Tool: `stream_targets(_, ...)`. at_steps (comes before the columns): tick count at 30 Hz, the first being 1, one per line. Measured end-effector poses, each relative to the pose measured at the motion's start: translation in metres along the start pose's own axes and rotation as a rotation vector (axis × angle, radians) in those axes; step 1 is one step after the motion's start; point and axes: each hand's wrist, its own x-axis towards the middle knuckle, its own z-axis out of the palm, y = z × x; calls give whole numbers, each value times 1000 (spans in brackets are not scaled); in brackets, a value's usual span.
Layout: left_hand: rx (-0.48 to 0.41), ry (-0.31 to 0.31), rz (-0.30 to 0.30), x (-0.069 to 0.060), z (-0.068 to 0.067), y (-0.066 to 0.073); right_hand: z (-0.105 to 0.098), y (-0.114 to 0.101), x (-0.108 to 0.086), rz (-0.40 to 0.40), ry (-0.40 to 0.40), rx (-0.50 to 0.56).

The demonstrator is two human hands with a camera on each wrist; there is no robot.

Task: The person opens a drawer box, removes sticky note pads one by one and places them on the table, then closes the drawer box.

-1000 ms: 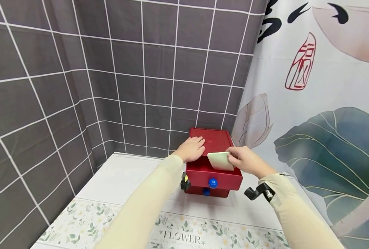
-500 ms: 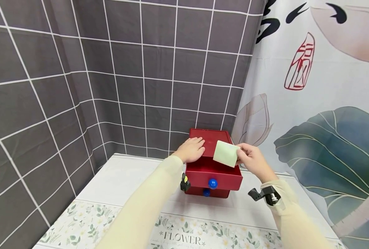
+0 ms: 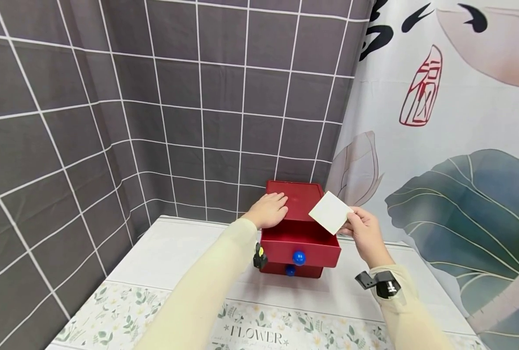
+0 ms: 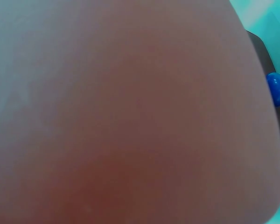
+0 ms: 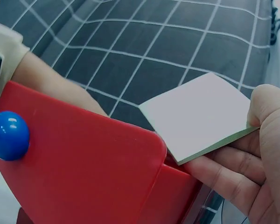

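A small red drawer cabinet [image 3: 298, 199] stands on the table near the back wall, its upper drawer [image 3: 281, 253] pulled out. My left hand [image 3: 268, 210] rests on the cabinet's top left side with fingers extended. My right hand [image 3: 364, 231] pinches a pale square sticky note pad [image 3: 331, 213] by one corner, above the drawer's right side. In the right wrist view the pad [image 5: 198, 116] shows a whitish face and thin green edges, with the thumb over it and fingers beneath. A blurred expanse covers most of the left wrist view.
Blue round knobs mark the upper drawer [image 3: 299, 257] and the lower drawer [image 3: 290, 270], which is in. The white table [image 3: 189, 248] carries a floral strip lettered FLOWER. A dark grid curtain [image 3: 224, 131] hangs behind, and a printed white curtain [image 3: 377, 112] hangs at right.
My right hand has lifted the sticky note pad out of the open drawer and moved it right, turning its face toward the head view. The left hand has stayed on the cabinet.
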Motion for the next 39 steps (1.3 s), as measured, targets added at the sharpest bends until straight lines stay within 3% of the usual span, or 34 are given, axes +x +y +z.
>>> stream_targets(8, -1, 4, -1, -1, -1, 0, -6, 10, -10, 55, 84, 264)
stream_targets(18, -2, 3, -2, -1, 0, 0, -16, 24, -25, 146, 223, 439)
stream_targets(28, -4, 0, -1, -1, -2, 0, -21, 39, -31, 211, 318, 490)
stream_targets(39, 0, 1, -11, 1, 1, -1, -24, 65, -41, 310, 419, 407)
